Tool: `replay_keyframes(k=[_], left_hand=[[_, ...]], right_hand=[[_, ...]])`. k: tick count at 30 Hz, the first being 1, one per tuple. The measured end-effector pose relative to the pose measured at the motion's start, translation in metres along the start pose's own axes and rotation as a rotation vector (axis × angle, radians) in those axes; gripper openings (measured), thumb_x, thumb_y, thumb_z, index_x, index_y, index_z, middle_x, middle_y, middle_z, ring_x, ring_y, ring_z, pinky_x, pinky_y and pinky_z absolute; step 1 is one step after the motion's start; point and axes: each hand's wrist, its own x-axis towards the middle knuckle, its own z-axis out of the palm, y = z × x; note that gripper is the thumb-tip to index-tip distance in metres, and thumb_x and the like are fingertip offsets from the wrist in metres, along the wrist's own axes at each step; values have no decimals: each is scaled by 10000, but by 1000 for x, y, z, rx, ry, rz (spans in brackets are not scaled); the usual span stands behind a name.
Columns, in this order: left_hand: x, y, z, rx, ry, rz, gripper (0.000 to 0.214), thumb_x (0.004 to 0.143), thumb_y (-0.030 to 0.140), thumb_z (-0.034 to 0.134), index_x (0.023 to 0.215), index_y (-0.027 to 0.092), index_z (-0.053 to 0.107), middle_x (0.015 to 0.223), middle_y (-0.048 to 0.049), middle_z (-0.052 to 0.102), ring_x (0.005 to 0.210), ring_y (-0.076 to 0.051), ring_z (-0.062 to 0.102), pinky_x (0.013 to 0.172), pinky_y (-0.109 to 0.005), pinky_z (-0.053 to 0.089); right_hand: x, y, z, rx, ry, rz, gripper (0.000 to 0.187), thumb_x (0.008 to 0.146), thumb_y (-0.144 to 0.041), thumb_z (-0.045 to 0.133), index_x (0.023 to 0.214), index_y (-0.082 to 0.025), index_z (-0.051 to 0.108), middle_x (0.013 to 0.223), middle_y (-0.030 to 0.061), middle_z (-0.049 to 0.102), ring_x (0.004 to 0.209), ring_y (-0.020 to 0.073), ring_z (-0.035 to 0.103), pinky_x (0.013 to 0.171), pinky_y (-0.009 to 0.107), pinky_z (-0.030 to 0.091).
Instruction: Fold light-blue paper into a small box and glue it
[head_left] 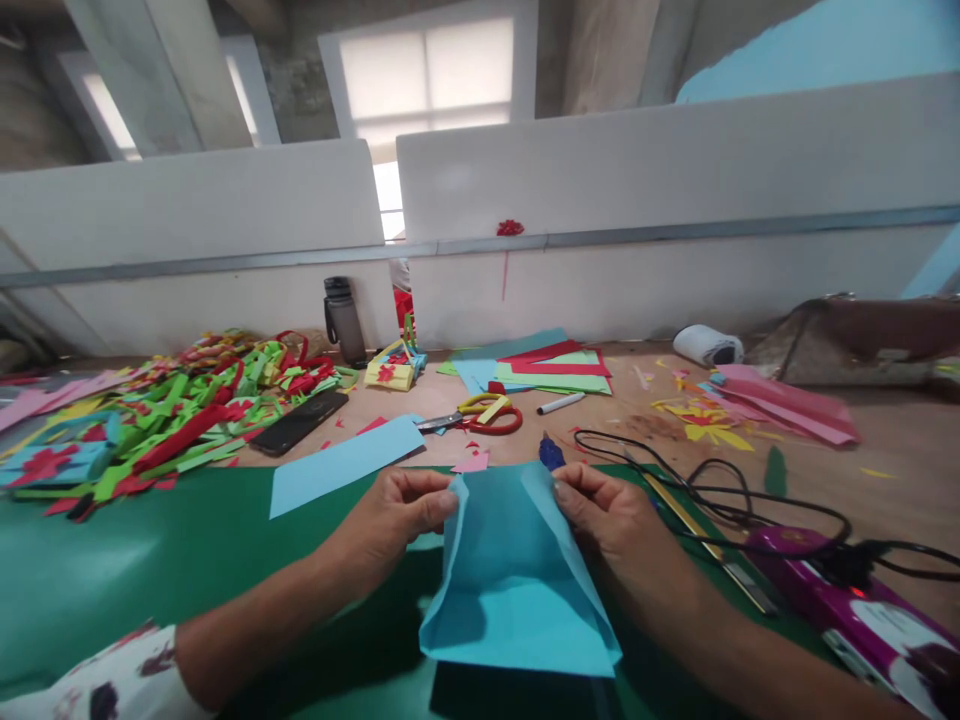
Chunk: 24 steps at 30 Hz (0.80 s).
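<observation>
A sheet of light blue paper [514, 575] is bent over on itself above a green cutting mat [150, 560]. My left hand [401, 515] pinches its upper left corner, fingers closed on the edge. My right hand [607, 515] pinches the upper right corner the same way. The two top edges meet between my hands, and the folded lower part rests near the mat's front.
A blue paper strip [341, 462], a black phone [300, 422] and red-yellow scissors [484, 415] lie beyond my hands. Paper scraps pile up at the left [187, 410]. Stacked coloured sheets [551, 368], a marker [561, 403], a grey bottle [343, 320], black cables [720, 490] and a purple glue gun [832, 600] lie around.
</observation>
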Motion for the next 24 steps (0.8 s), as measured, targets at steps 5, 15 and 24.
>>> replay_keyframes(k=[5,15,24], left_hand=[[2,-2,-2,-7,51,-47,262,703,357,701,624,127,603,566,12,590,533,-89,516,573,-218,419],[6,-4,-5,-40,70,-123,285,733,379,671,636,133,564,561,22,523,508,-76,467,504,-187,376],[7,-12,-12,53,98,-178,275,751,386,647,682,135,561,549,47,461,494,-60,391,483,-174,319]], right_hand=[[-1,1,1,-99,17,3,290,693,-451,642,737,-187,530,520,-65,436,451,83,388,434,215,290],[2,-3,-1,-343,-89,-71,324,777,-467,552,647,-173,510,562,-47,398,514,88,367,485,224,308],[1,-7,3,-268,-182,-64,353,807,-501,522,741,-158,569,665,-1,514,612,109,462,589,244,376]])
